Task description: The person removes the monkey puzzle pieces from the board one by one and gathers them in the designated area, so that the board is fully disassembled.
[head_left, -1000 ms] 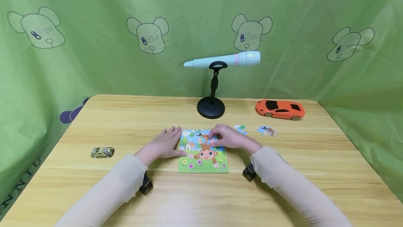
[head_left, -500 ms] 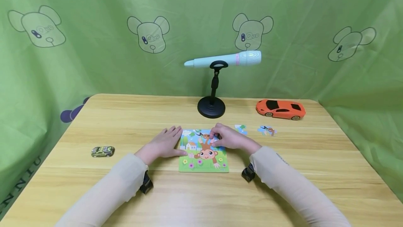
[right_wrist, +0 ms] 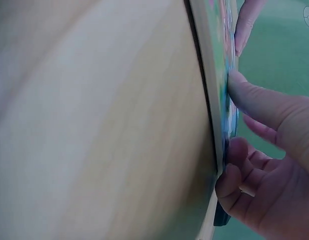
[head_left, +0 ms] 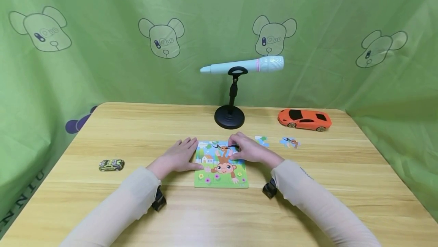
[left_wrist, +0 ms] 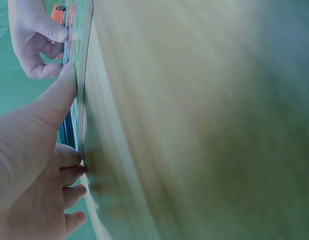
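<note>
A monkey-picture jigsaw puzzle (head_left: pixel 219 180) lies on the wooden table. My left hand (head_left: pixel 179 156) lies flat along its left side, fingers spread and thumb resting on the picture's edge. At the puzzle's upper right, my right hand (head_left: pixel 248 148) bends over a puzzle piece (head_left: pixel 234 148) with a dark branch on it. Its thumb and index finger span the piece, which is partly hidden. In the right wrist view the thumb (right_wrist: pixel 244 92) touches the puzzle's face, while the other fingers curl near its border. Two loose pieces, one sky-and-leaf (head_left: pixel 261 140) and one with a branch (head_left: pixel 290 142), lie beyond.
A pale blue microphone (head_left: pixel 246 65) sits in a black stand (head_left: pixel 229 117) at the back. An orange toy car (head_left: pixel 304 119) stands at the back right, and a small patterned toy car (head_left: pixel 111 165) on the left. A green curtain (head_left: pixel 212 7) hangs behind the table.
My right index finger has shifted slightly up and away from the thumb, so more of the dark branch shows between them. The left hand stays still.
</note>
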### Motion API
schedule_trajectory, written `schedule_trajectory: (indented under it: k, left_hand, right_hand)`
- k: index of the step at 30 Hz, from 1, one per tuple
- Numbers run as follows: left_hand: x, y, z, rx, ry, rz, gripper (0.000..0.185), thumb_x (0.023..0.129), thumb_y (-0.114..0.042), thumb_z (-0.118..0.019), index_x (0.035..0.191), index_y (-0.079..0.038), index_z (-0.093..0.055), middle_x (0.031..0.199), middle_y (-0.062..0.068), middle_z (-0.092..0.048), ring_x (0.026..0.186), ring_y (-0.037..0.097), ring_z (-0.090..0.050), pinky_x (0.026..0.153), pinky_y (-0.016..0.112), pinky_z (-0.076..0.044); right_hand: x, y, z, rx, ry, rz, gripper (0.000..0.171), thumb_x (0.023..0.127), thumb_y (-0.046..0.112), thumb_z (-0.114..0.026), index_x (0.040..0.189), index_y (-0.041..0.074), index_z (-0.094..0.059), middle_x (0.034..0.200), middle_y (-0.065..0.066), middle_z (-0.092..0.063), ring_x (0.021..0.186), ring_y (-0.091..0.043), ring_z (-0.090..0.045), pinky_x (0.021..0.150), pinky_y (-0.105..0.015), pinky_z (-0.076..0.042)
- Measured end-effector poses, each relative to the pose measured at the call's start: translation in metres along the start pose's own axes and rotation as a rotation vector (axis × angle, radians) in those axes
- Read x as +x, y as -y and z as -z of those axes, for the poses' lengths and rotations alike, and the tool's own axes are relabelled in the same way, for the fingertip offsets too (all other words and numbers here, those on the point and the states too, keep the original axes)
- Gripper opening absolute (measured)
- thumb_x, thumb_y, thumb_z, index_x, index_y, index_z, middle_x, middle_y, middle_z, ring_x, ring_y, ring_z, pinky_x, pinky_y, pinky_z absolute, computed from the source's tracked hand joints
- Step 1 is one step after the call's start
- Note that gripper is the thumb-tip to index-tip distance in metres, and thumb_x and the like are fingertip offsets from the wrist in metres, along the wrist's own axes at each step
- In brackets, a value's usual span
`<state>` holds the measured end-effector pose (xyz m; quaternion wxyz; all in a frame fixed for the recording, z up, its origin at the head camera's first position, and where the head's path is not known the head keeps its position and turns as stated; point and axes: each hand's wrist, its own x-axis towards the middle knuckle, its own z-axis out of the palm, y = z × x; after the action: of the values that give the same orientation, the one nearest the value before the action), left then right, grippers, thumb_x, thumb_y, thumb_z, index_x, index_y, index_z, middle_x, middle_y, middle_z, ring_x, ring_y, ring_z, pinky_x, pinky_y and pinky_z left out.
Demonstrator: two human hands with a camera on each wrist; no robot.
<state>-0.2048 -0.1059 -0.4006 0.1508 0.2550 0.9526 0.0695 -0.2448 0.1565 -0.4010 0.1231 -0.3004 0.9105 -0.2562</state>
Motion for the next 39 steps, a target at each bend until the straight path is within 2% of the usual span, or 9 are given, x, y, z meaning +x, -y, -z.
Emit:
schedule_trajectory:
  k: [3, 6, 12, 18, 23, 27, 33, 39]
  left_hand:
    - [0.000, 0.000, 0.000, 0.000, -0.001, 0.001, 0.093, 0.084, -0.061, -0.050, 0.145, 0.001, -0.017, 0.151, 0.015, -0.014, 0.137, 0.031, -0.010, 0.110, 0.046, -0.009]
    - [0.001, 0.000, 0.000, 0.000, -0.002, 0.001, 0.093, 0.084, -0.061, -0.050, 0.145, 0.001, -0.017, 0.151, 0.015, -0.014, 0.137, 0.031, -0.010, 0.110, 0.046, -0.009]
    - [0.000, 0.000, -0.001, 0.001, -0.005, 0.001, 0.093, 0.084, -0.061, -0.050, 0.145, 0.000, -0.018, 0.151, 0.015, -0.014, 0.137, 0.031, -0.010, 0.110, 0.046, -0.009]
    - [0.000, -0.001, 0.000, -0.003, -0.008, 0.002, 0.092, 0.084, -0.060, -0.050, 0.145, 0.001, -0.018, 0.151, 0.015, -0.015, 0.137, 0.031, -0.011, 0.110, 0.046, -0.009]
    - [0.000, -0.001, 0.000, 0.003, 0.000, 0.008, 0.092, 0.085, -0.061, -0.050, 0.145, 0.000, -0.017, 0.151, 0.015, -0.014, 0.137, 0.031, -0.010, 0.110, 0.046, -0.009]
    - [0.000, -0.001, 0.000, 0.002, 0.004, 0.010, 0.092, 0.085, -0.061, -0.050, 0.146, 0.000, -0.017, 0.151, 0.015, -0.014, 0.137, 0.031, -0.010, 0.110, 0.046, -0.009]
    - [-0.002, -0.002, 0.002, -0.013, 0.002, 0.009, 0.091, 0.085, -0.059, -0.051, 0.145, 0.001, -0.017, 0.151, 0.015, -0.014, 0.137, 0.031, -0.010, 0.110, 0.046, -0.008]
    - [-0.002, -0.003, 0.003, -0.004, 0.004, 0.003, 0.091, 0.085, -0.059, -0.050, 0.145, 0.001, -0.017, 0.151, 0.016, -0.014, 0.137, 0.031, -0.011, 0.110, 0.046, -0.009]
  right_hand:
    - [0.000, 0.001, 0.000, -0.029, -0.014, -0.022, 0.047, 0.077, 0.023, -0.076, 0.114, 0.004, -0.055, 0.104, -0.006, -0.048, 0.091, -0.020, -0.046, 0.084, -0.036, -0.042]
    - [0.000, 0.001, 0.000, -0.052, -0.021, -0.030, 0.053, 0.077, 0.025, -0.076, 0.119, 0.001, -0.055, 0.106, -0.007, -0.048, 0.089, -0.019, -0.047, 0.081, -0.035, -0.043]
    - [-0.003, 0.002, 0.003, -0.014, -0.032, -0.002, 0.047, 0.078, 0.025, -0.075, 0.118, 0.008, -0.058, 0.106, -0.008, -0.049, 0.084, -0.020, -0.046, 0.074, -0.034, -0.043]
    - [-0.006, 0.001, 0.009, 0.130, -0.037, 0.025, 0.031, 0.086, 0.009, -0.065, 0.117, 0.011, -0.059, 0.088, -0.005, -0.053, 0.070, -0.019, -0.045, 0.061, -0.031, -0.040]
    - [-0.008, -0.002, 0.013, 0.236, -0.057, -0.004, 0.030, 0.089, 0.001, -0.058, 0.117, 0.008, -0.062, 0.074, -0.003, -0.050, 0.065, -0.018, -0.045, 0.057, -0.029, -0.042]
    - [-0.014, -0.003, 0.021, 0.322, -0.100, -0.032, 0.031, 0.088, 0.001, -0.059, 0.119, 0.004, -0.059, 0.077, -0.006, -0.050, 0.066, -0.019, -0.048, 0.057, -0.031, -0.048]
    - [-0.031, -0.008, 0.039, 0.355, -0.185, -0.079, 0.030, 0.087, 0.005, -0.062, 0.115, -0.003, -0.056, 0.084, -0.009, -0.053, 0.069, -0.018, -0.048, 0.054, -0.026, -0.043]
    - [-0.057, -0.026, 0.060, 0.413, -0.249, -0.150, 0.028, 0.087, 0.004, -0.062, 0.112, -0.004, -0.051, 0.086, -0.014, -0.055, 0.071, -0.018, -0.053, 0.062, -0.034, -0.051]
